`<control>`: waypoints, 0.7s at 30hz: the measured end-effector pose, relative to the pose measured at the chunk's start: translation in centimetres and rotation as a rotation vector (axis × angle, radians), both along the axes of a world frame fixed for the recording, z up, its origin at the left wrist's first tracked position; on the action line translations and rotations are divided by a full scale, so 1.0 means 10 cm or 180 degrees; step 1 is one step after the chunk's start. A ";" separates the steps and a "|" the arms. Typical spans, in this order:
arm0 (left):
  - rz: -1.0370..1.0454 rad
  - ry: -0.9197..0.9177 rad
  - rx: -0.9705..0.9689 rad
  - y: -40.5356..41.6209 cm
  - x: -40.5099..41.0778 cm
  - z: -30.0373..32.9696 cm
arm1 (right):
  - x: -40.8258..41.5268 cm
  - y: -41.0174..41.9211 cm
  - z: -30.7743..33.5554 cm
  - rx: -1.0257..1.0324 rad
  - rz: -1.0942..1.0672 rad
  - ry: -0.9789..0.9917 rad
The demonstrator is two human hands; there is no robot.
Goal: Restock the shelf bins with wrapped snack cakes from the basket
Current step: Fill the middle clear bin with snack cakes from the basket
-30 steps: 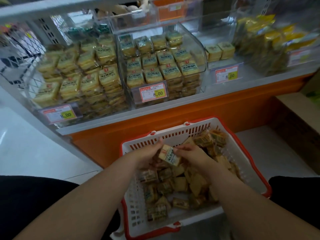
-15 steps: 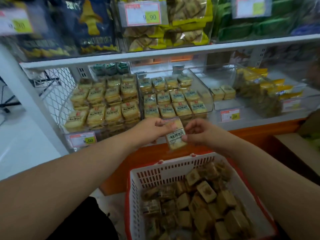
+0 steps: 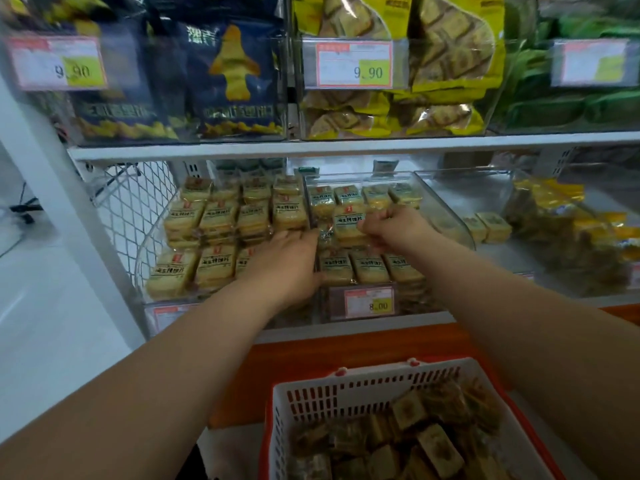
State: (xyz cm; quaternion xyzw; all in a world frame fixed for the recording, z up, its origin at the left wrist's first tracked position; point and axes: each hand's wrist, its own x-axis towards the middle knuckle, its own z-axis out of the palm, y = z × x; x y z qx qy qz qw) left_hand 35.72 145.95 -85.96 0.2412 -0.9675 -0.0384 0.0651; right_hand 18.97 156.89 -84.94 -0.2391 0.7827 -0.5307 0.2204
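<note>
Right hand: your right hand (image 3: 393, 226) has its grip curled round a yellow wrapped snack cake (image 3: 349, 224), held over the middle row of the clear plastic shelf bin (image 3: 446, 206).
Left hand: your left hand (image 3: 291, 261) lies with straight fingers at the cake's left edge, seemingly touching it.
Basket: the white slotted basket with red rim (image 3: 346, 393) sits below the shelf, holding more cakes.

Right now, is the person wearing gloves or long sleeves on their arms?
No. The left hand and the right hand are bare, with no gloves. Both forearms are uncovered as far as the picture shows, so no sleeves reach them. I see no watch, bracelet or ring, though the fingers are partly hidden.
</note>
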 end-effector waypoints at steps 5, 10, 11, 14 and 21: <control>-0.0045 0.0072 -0.0060 -0.01 -0.01 0.00 | -0.09 -0.43 -0.04 0.0375 0.0015 0.0324; -0.0149 0.0059 -0.0067 0.00 0.00 -0.01 | -0.07 -0.56 -0.15 0.0787 0.0108 0.0916; -0.0148 0.0045 -0.0037 0.01 0.00 -0.01 | -0.08 -0.56 -0.16 0.0812 0.0149 0.0912; -0.0161 0.0016 -0.0008 0.02 0.01 -0.03 | -0.12 -0.53 -0.15 0.0805 0.0255 0.0649; -0.0137 0.0087 0.0139 0.06 0.00 -0.03 | -0.08 -0.57 -0.09 0.1080 0.0450 0.1249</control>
